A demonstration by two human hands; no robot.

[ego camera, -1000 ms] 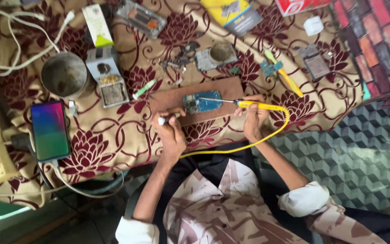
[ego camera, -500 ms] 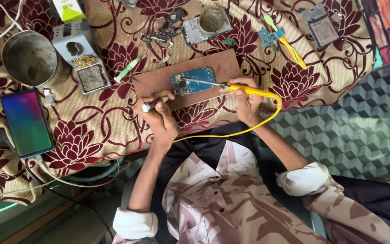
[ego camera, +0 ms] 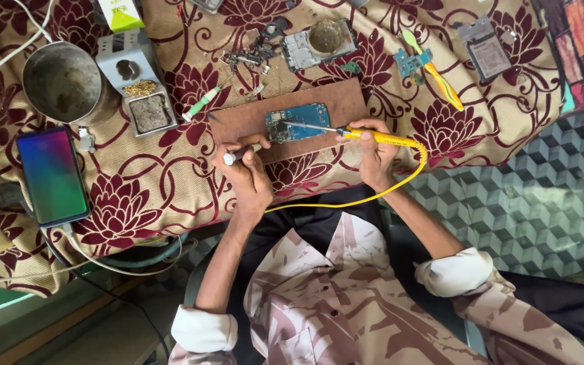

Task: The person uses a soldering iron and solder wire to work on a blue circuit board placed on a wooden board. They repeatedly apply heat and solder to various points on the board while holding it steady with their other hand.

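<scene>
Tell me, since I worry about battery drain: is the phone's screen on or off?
On: the phone lies face up, its screen glowing in rainbow colours.

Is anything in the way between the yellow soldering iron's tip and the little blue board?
Nothing visible is. The right hand holds the yellow soldering iron, and its thin tip reaches straight onto the blue circuit board on the brown wooden board. The left hand holds a small tool at the side, short of the circuit board.

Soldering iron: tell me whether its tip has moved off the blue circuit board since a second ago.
No. The soldering iron in the right hand still has its tip on the blue circuit board, which lies on the brown board as before.
</scene>
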